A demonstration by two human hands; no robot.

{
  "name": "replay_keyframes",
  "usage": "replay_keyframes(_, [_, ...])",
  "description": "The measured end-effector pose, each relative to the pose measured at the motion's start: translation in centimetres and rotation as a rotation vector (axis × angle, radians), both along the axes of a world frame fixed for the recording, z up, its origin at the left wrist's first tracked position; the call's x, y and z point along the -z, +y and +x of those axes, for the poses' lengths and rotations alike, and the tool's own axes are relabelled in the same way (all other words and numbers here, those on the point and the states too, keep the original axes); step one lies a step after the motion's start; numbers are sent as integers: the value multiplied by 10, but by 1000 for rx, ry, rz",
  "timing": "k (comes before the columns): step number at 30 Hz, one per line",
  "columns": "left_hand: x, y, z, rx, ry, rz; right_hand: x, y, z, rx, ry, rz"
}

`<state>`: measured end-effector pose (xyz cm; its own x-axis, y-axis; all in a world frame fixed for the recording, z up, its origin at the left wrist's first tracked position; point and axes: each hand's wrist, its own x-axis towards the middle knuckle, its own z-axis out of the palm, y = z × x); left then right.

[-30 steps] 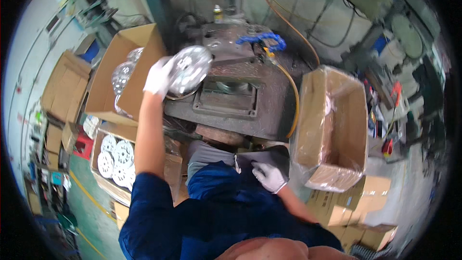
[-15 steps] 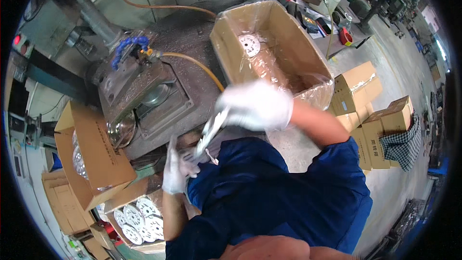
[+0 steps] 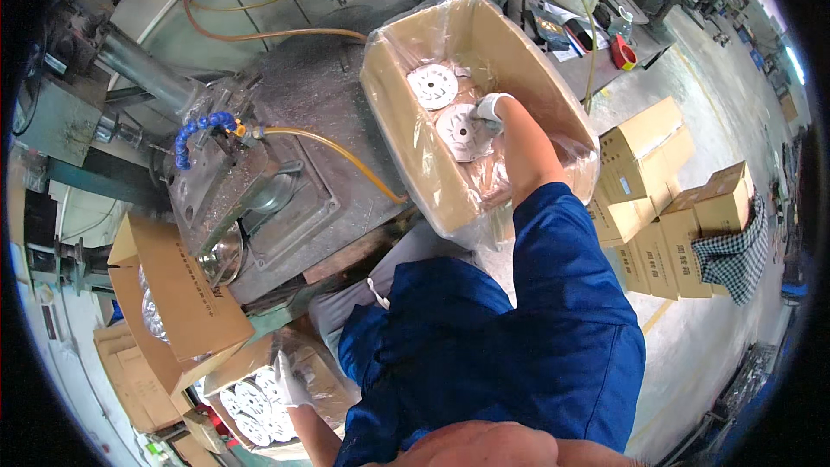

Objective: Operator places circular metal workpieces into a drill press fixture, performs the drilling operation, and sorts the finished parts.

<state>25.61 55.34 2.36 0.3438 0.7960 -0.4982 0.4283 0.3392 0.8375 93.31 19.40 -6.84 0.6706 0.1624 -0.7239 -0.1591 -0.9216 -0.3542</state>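
My right hand (image 3: 490, 111), in a white glove, reaches into the large plastic-lined carton (image 3: 385, 125). It closes on the right edge of a white slotted metal disc (image 3: 456, 140) with a hole at its centre. Another such disc (image 3: 433, 86) lies just beyond, on the packing inside. At the lower left, my gloved left hand (image 3: 290, 385) is at a smaller lined carton (image 3: 324, 372) holding several stacked white discs (image 3: 251, 406). Its visible fingers are stretched out beside these discs, and nothing shows in its grip.
A press-like machine (image 3: 251, 177) with a blue segmented hose (image 3: 201, 128) stands on the metal bench (image 3: 324, 78) at left. Below it an open carton (image 3: 186, 303) holds shiny metal parts (image 3: 152, 307). Closed cartons (image 3: 644, 151) stand on the floor at right, one draped with a checked cloth (image 3: 735, 251).
My right hand has moved from before my body into the large carton, where a second disc now lies in its grip. My left hand has dropped to the lower-left carton.
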Motion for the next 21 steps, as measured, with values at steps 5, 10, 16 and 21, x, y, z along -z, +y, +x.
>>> replay_keyframes(5, [-11,-5,-24,-65,62,-123,-12,27,-16,-37,-217,-80])
replay_keyframes(10, [-13,-9,-19,-64,77,-36,19,38,-4,43,-362,-130])
replay_keyframes(16, [-21,-6,-9,30,111,40,49,12,13,167,-95,365])
replay_keyframes(21, [-34,-6,-72,-198,340,394,-29,-9,30,-1179,-767,69])
